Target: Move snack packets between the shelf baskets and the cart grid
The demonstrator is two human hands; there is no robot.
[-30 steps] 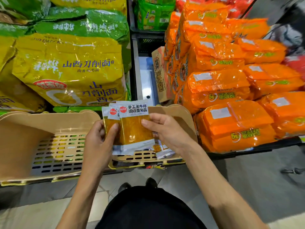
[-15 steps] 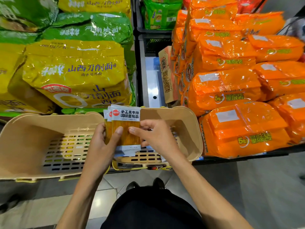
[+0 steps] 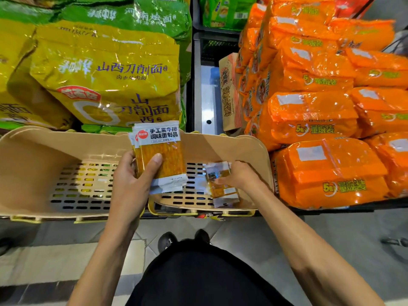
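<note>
My left hand (image 3: 132, 186) grips a small stack of orange snack packets (image 3: 162, 155) with white labelled tops, held upright above the divide between two beige slotted baskets. The left basket (image 3: 44, 151) shows only its slotted floor. Inside the right basket (image 3: 249, 151), my right hand (image 3: 240, 176) closes its fingers on another orange snack packet (image 3: 221, 186) that lies near the basket's floor, overlapping a further packet beneath it.
Large yellow noodle bags (image 3: 106, 74) and green bags (image 3: 132, 16) fill the shelf behind the left basket. Stacked orange multipacks (image 3: 320, 115) crowd the right. A cardboard box (image 3: 228, 93) stands in the metal gap between them. Floor tiles and my shoes lie below.
My right hand has left the stack and dropped right into the right basket onto a loose packet. The left hand alone keeps the stack, raised slightly.
</note>
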